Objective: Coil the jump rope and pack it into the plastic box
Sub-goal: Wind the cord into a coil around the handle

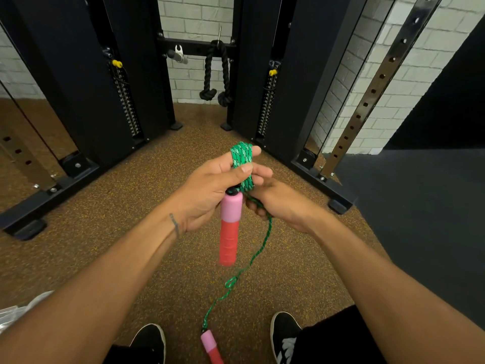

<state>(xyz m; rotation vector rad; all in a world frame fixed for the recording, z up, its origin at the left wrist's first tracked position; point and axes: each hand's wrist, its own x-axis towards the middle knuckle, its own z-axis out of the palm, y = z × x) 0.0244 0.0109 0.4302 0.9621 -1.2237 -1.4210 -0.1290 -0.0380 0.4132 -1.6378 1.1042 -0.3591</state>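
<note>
Gym floor, mid-coil: most of the green rope [241,158] is wound into a tight coil [248,182] in the L hand [207,190], thumb clamped across the loops and fingers curled behind them. One pink-and-red handle [230,227] hangs straight down from the coil, just below the palm. The R hand [283,203], touching the L from behind, has its fingers curled on the loose tail [263,243]. The tail drops past a small kink [231,282] to the 2nd handle [211,346], which lies on the floor [131,245] between the person's shoes [284,332].

Coiling looks well along but unfinished, w/ a fair run of tail left and packing not yet begun. To do it well, the L thumb should stay pinned so no loop slips. The R hand should feed the tail under light tension and lay each turn beside the last, same size. The kink is best run out through the fingers before it reaches the coil, or it'll bulk the bundle. The 2nd handle will lift off the floor and swing as slack goes, so slow the last turns.

At the lower-left edge is a scrap of clear plastic [15,311]; can't tell if it's the box. Behind are a black cable machine [78,88] and a hanging black pull-rope [215,74] against white brick.
</note>
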